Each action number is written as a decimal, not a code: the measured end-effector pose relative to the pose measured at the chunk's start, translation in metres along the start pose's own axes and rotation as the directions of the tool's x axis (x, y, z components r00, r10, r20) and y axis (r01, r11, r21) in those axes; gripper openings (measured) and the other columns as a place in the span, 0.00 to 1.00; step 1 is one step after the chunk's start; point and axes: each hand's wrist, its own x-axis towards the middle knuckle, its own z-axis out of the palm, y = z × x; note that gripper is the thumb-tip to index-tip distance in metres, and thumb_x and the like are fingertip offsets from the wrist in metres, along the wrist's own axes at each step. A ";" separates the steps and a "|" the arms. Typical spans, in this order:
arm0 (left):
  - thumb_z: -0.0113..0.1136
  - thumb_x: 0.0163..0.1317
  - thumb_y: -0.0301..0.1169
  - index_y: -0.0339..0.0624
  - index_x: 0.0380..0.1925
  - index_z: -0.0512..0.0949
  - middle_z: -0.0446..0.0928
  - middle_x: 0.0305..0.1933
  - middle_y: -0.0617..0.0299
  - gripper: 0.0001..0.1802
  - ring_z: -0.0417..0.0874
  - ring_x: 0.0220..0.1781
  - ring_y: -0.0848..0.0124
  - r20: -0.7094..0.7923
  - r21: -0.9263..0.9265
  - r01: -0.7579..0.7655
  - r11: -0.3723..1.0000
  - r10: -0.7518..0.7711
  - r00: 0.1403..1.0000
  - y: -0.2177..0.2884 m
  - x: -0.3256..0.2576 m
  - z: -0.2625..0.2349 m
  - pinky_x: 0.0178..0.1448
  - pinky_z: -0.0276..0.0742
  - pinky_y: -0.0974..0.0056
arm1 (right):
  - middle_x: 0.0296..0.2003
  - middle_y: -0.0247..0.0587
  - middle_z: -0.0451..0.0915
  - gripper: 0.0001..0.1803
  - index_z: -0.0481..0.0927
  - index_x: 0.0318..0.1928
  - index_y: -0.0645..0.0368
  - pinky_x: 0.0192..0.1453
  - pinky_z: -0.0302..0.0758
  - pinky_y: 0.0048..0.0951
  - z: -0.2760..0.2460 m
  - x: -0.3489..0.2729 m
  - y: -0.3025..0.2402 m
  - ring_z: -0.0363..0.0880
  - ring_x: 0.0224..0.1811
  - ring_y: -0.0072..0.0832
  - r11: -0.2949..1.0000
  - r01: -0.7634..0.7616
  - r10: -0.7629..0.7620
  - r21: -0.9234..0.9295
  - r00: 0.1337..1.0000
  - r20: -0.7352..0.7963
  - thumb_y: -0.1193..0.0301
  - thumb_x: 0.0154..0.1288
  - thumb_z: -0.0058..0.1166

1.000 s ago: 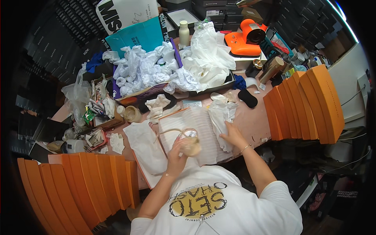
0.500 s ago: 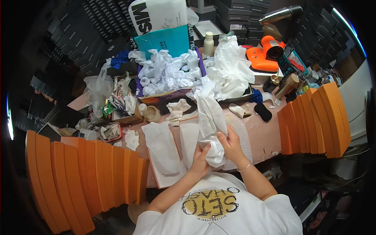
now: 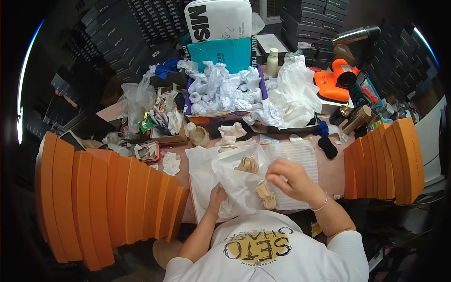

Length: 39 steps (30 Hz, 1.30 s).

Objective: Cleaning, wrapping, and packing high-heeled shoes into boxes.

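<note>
A sheet of white tissue paper (image 3: 230,183) lies opened out in front of me. Two beige strappy pieces, which look like sandals, show at it: one sandal (image 3: 247,164) rests toward the far side, the other sandal (image 3: 267,195) at its near right edge. Part of them is covered by the paper. My left hand (image 3: 217,198) is closed on the paper's left edge. Curled above the right side of the near sandal is my right hand (image 3: 289,178); what its fingers hold, if anything, is hidden.
Orange boxes stand in rows at the left (image 3: 112,202) and right (image 3: 380,164). At the back are a purple-edged box (image 3: 221,117) of crumpled white paper, more white paper (image 3: 293,94) and an orange device (image 3: 334,82). A black oval object (image 3: 327,147) lies right.
The crumpled white paper bundle that both hands held is now spread open on the table, and beige sandals have come into sight. My hands have moved apart, the right one rightward.
</note>
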 end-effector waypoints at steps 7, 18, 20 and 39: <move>0.55 0.63 0.36 0.33 0.58 0.68 0.76 0.49 0.62 0.26 0.75 0.50 0.76 0.129 0.146 0.248 0.958 -0.267 0.955 0.020 -0.014 -0.003 0.55 0.70 0.70 | 0.35 0.45 0.81 0.15 0.77 0.44 0.63 0.39 0.73 0.29 0.034 -0.007 0.049 0.77 0.31 0.30 0.850 -0.348 0.208 0.395 0.912 0.354 0.67 0.59 0.56; 0.61 0.58 0.34 0.34 0.46 0.77 0.68 0.58 0.41 0.18 0.64 0.63 0.46 -0.055 0.972 0.135 -0.194 0.372 0.927 0.056 0.008 -0.078 0.66 0.59 0.51 | 0.27 0.30 0.76 0.16 0.75 0.39 0.64 0.29 0.70 0.18 0.001 -0.043 0.096 0.72 0.28 0.15 0.651 -0.485 0.605 0.584 0.796 -0.013 0.66 0.57 0.64; 0.55 0.63 0.42 0.34 0.51 0.74 0.69 0.58 0.42 0.24 0.66 0.63 0.47 -0.018 0.945 -0.092 0.313 0.333 0.943 0.053 0.030 -0.063 0.66 0.60 0.50 | 0.28 0.29 0.76 0.18 0.77 0.39 0.63 0.33 0.70 0.18 -0.008 -0.033 0.084 0.71 0.30 0.14 0.725 -0.473 0.468 0.500 0.871 0.145 0.64 0.54 0.67; 0.39 0.65 0.49 0.37 0.55 0.70 0.76 0.51 0.50 0.30 0.78 0.51 0.59 0.063 -0.658 0.260 0.707 -0.292 0.954 0.003 0.026 0.061 0.54 0.76 0.52 | 0.55 0.53 0.70 0.35 0.66 0.59 0.64 0.60 0.66 0.41 0.068 -0.039 -0.017 0.66 0.60 0.48 0.958 -0.246 0.270 0.145 0.946 -0.182 0.66 0.53 0.65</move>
